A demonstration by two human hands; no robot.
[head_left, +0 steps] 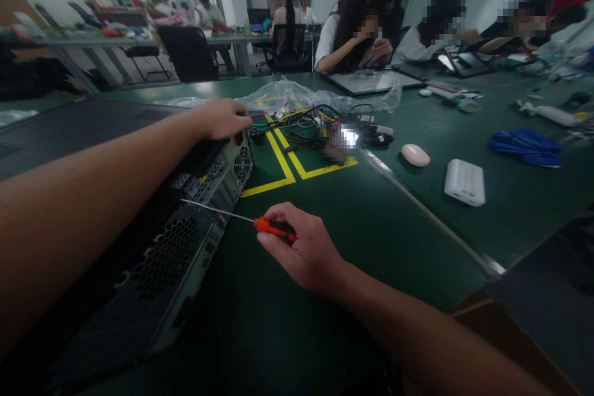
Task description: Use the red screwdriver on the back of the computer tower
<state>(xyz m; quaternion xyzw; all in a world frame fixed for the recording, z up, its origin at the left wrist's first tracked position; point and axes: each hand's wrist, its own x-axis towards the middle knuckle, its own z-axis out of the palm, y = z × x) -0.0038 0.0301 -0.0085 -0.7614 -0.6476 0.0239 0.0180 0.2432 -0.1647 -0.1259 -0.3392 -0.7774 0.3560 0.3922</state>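
Observation:
A black desktop computer case [153, 112] lies on its side at the left, its metal back panel with fan grille [242, 164] and honeycomb vent facing me. My left hand [223, 119] is at the case's far rear corner, fingers bent over the edge; their undersides are hidden. In my right hand [304, 244] is a screwdriver [273, 227] with an orange and black handle, gripped between thumb and fingers. Its long thin shaft points left, and the tip appears at the near rear edge of the case; whether it touches a screw I cannot tell.
Tangled cables [301, 127] and clear plastic wrap [278, 94] lie beyond the case on the green table [371, 247]. Rightward are a pink mouse-shaped object [415, 155], a white box-like device [464, 182] and a blue bundle [526, 147]. Several people sit across the table.

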